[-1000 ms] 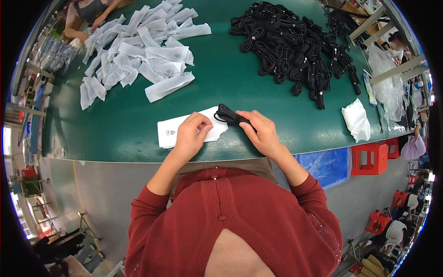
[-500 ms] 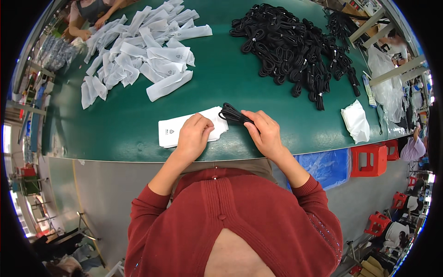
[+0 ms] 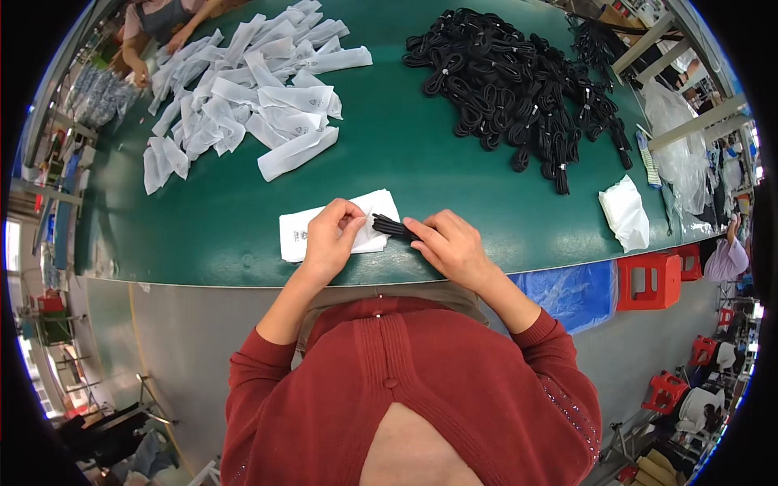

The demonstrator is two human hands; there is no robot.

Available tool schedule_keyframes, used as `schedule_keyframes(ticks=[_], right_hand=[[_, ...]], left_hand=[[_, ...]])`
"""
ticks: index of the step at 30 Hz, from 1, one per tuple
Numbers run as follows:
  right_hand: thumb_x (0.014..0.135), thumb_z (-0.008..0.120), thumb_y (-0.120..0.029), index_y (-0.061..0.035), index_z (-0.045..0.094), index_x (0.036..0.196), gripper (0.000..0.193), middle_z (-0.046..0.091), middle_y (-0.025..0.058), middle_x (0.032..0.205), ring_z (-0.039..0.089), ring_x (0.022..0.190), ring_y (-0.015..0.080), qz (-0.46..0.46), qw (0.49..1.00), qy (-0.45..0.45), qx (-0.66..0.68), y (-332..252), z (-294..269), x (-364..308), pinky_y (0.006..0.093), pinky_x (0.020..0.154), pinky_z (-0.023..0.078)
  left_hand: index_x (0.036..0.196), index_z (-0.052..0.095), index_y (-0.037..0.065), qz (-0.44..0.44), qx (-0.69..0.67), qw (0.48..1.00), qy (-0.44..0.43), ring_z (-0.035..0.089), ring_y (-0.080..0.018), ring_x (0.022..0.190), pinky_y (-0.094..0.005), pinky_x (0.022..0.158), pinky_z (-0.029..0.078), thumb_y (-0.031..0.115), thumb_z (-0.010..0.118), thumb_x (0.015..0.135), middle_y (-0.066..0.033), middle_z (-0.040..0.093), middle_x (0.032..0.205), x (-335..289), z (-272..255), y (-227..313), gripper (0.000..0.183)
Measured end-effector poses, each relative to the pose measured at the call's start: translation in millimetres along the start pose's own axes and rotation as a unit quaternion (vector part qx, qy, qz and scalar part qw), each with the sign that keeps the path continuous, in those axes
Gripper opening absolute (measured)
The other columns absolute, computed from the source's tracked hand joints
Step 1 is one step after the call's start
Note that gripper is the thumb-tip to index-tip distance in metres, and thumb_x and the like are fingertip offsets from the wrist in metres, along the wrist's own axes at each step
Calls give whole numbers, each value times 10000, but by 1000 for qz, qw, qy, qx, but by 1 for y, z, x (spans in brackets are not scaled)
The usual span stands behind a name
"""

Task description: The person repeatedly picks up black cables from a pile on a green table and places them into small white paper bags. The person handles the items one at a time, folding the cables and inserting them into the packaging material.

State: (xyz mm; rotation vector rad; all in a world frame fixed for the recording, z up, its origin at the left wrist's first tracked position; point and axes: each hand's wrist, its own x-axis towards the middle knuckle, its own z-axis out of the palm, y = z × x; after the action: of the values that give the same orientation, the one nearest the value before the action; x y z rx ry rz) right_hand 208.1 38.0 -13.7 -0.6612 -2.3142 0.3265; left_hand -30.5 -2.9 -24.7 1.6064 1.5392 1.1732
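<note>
Beneath the hands (image 3: 328,240), a smooth, softly glossy green desk (image 3: 377,154); by them, a matt, papery white bag stack (image 3: 374,204) and rubbery-looking black cable bundle (image 3: 392,227); beyond them, crinkled translucent filled bags (image 3: 231,87); rightward, a glossy plastic stool (image 3: 666,279)

My table (image 3: 377,121): green, slightly shiny. White bag stack (image 3: 293,225) flat, close in at my 11, by the near edge. Farther out at 11, a loose bag pile (image 3: 243,93), lots overlapping. At my 1, a heap of black cords (image 3: 502,81) in bundles. At my 2, a white packet (image 3: 626,215); just past it, a striped strip (image 3: 648,158).
</note>
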Motion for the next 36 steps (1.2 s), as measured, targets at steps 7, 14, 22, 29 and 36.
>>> schedule_keyframes(ticks=[7,14,22,29,36], right_hand=[[914,646,-137,-45,642,1147,251,606,71,774,541,619,179,173,958,-29,225,6,11,-4,343,584,477],[995,550,-140,19,589,1150,225,648,82,907,619,817,113,382,793,-72,468,4,17,5,256,740,504],[846,712,-22,-54,630,1204,370,531,121,1128,584,804,157,91,941,83,316,-16,25,30,287,685,498],[839,704,-11,-54,629,1127,300,533,106,1127,572,776,120,101,947,171,252,-1,3,43,253,653,473],[860,666,-65,-49,672,976,117,585,76,995,587,819,170,199,934,289,65,86,-67,5,262,628,470]], left_hand=[[871,587,4,143,51,987,-44,580,-271,841,-347,751,485,-47,646,809,-110,608,916,2,-6,19,99],[839,585,35,198,109,972,-61,562,-279,921,-373,810,460,-21,665,795,-94,623,982,9,-12,36,107],[862,588,40,128,33,990,-39,545,-211,913,-316,794,441,47,662,841,-78,614,1002,20,-24,41,77],[1045,642,-15,-34,-315,948,9,512,-73,793,-228,681,415,99,629,936,-20,610,954,65,-59,42,158],[1317,506,-52,117,31,952,280,534,-258,1213,-367,989,451,212,567,996,-168,534,1314,166,-154,-45,420]])
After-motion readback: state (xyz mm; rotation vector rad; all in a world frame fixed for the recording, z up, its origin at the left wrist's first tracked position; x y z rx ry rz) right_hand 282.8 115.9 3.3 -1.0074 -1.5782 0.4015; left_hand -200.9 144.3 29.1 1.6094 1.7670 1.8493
